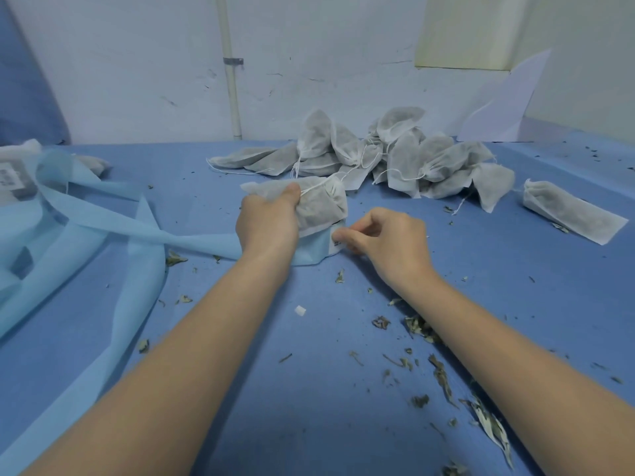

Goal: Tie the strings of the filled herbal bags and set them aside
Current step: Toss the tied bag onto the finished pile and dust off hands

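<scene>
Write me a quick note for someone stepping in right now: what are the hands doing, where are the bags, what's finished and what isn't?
Left hand: grips the filled herbal bag near its top, thumb by its string.
Right hand: fingers curled, pinching at the bag's bottom edge; exactly what they hold is unclear.
Done: a pile of bags lies at the back of the blue table, with one bag apart on the right.
Left: tie this bag's string, then set it with the pile. Loose herb bits litter the table.
</scene>
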Motion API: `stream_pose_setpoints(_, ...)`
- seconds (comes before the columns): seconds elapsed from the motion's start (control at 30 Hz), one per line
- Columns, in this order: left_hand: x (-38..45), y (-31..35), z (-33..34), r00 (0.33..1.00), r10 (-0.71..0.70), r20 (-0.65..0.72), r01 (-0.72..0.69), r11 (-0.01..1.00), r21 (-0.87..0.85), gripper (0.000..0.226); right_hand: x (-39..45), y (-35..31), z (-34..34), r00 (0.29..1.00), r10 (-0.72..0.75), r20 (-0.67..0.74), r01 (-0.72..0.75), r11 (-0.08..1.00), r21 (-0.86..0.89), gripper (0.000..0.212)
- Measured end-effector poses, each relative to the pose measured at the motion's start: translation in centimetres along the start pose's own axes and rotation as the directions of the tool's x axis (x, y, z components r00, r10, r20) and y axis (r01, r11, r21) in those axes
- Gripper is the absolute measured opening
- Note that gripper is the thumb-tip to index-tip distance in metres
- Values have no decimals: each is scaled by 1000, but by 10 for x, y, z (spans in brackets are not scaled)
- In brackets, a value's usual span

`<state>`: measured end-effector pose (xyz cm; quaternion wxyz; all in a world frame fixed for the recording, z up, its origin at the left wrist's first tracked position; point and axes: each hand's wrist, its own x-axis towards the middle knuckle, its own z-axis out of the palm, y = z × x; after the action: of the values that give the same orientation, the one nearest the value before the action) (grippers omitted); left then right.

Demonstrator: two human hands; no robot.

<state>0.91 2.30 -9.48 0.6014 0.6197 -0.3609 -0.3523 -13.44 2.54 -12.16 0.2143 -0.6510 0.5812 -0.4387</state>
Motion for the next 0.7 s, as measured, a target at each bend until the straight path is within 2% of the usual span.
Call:
stream_pose_setpoints(0.23,-3,-1,1,999,24,-22,-23,999,36,49,-9,-4,-1,989,-102,109,114,987,-111,18)
stream_pose_setpoints(0.5,-2,-1,-1,997,74,-32,-73,996,41,49,-22,-20,-14,938,-91,334,150,977,-155,23)
stream_pose_setpoints(0.57,-4,1,-3,990,136,-23,-136,990,31,41,-20,-25,-26,950,-107,292,165,970,-178,25)
stream_pose_setpoints(0.7,-12,6,-7,957,281,77,-282,960,-4,29,-17,-37,-45,939,-331,91,341,928,-148,20)
